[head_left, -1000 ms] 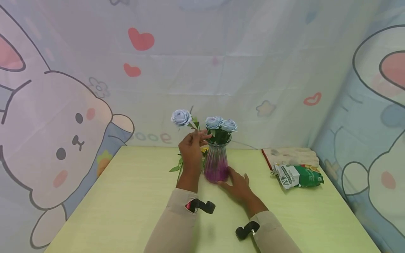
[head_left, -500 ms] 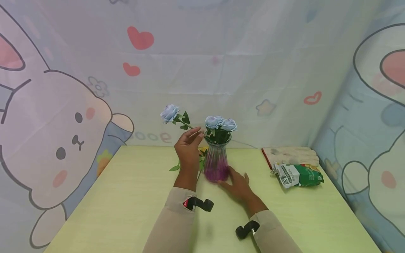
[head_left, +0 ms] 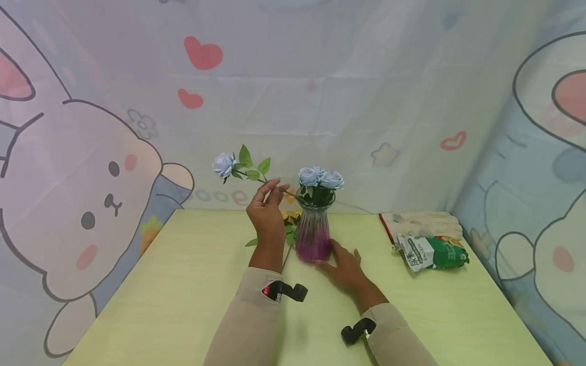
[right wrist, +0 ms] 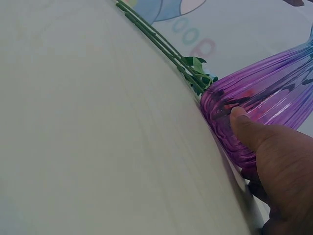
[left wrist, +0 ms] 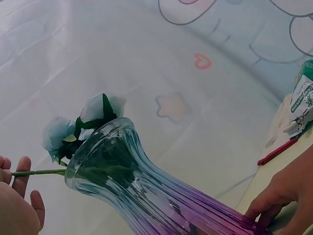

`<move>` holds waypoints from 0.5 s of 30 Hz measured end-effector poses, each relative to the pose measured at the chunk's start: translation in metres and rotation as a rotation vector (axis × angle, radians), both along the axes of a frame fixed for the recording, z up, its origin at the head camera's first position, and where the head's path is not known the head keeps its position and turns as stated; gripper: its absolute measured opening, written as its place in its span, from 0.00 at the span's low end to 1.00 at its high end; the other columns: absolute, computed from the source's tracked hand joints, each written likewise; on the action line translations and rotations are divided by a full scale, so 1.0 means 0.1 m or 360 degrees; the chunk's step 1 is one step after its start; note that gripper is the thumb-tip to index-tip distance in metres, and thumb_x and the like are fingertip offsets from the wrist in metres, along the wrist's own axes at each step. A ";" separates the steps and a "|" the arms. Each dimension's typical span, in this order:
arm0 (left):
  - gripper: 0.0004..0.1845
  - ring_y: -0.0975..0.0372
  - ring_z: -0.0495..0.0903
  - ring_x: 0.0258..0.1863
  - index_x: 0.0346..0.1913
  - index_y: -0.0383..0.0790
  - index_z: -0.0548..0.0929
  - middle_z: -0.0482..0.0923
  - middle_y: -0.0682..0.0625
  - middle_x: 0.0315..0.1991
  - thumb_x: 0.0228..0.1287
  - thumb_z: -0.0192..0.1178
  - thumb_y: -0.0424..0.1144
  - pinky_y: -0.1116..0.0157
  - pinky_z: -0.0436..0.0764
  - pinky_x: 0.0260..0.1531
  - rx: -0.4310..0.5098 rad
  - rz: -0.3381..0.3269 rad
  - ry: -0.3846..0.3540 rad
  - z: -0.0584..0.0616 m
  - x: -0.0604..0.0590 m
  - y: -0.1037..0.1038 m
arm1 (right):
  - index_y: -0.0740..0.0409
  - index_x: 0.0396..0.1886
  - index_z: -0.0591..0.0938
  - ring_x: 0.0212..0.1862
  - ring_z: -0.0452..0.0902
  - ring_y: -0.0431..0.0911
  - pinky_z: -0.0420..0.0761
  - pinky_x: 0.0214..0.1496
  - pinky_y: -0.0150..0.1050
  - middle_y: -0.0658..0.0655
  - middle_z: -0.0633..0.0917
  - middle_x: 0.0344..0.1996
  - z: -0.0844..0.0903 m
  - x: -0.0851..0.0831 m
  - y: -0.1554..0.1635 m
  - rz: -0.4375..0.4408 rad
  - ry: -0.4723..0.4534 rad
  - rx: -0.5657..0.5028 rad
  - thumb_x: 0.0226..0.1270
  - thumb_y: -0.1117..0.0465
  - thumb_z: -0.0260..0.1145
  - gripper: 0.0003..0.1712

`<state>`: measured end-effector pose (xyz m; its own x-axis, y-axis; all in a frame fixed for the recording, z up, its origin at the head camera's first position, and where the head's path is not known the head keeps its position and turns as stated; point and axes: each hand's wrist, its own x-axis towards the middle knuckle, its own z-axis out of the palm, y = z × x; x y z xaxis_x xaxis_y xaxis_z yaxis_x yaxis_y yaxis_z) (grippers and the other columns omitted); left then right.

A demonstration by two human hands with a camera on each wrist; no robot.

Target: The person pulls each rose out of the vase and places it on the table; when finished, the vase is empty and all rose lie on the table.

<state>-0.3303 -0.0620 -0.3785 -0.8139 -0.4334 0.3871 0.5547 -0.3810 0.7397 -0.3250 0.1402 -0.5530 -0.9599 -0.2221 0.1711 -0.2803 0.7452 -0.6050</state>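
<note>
Green packet (head_left: 432, 252) and folded cloth (head_left: 421, 223) lie beside vase (head_left: 313, 231).

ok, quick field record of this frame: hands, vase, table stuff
left hand: pinches stem of a blue rose, stem end at the vase mouth
right hand: touches vase base, thumb on the glass
vase: upright, clear to purple glass, blue roses inside
table: loose stems beside vase; green bag, gloves at right

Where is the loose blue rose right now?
In the head view the blue rose is held in the air by the left hand, bloom tilted left, just left of the glass vase rim.
</note>
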 end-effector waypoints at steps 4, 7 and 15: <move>0.11 0.54 0.88 0.46 0.52 0.40 0.86 0.87 0.42 0.43 0.71 0.60 0.36 0.59 0.78 0.62 -0.0015 0.0000 -0.0059 0.00 -0.02 -0.02 | 0.52 0.79 0.57 0.77 0.60 0.52 0.36 0.76 0.68 0.54 0.66 0.75 0.00 0.00 0.01 0.0001 -0.0017 -0.0013 0.64 0.26 0.57 0.54; 0.12 0.55 0.88 0.47 0.53 0.43 0.86 0.85 0.43 0.47 0.70 0.61 0.38 0.60 0.78 0.63 0.0011 -0.0011 -0.0103 -0.01 -0.04 -0.04 | 0.52 0.79 0.57 0.77 0.60 0.52 0.35 0.77 0.68 0.54 0.66 0.75 0.00 -0.01 0.01 -0.0004 -0.0023 -0.0017 0.64 0.26 0.57 0.54; 0.17 0.54 0.87 0.51 0.56 0.42 0.85 0.66 0.53 0.70 0.64 0.66 0.30 0.61 0.79 0.61 0.0175 -0.0108 -0.0166 -0.03 -0.05 -0.14 | 0.52 0.79 0.57 0.77 0.61 0.53 0.36 0.76 0.69 0.54 0.67 0.75 -0.02 -0.02 0.00 -0.0006 0.0006 -0.0009 0.64 0.26 0.57 0.54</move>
<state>-0.3349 -0.0756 -0.3813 -0.8760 -0.4111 0.2523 0.4473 -0.4968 0.7437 -0.3266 0.1403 -0.5555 -0.9600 -0.2177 0.1760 -0.2799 0.7429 -0.6081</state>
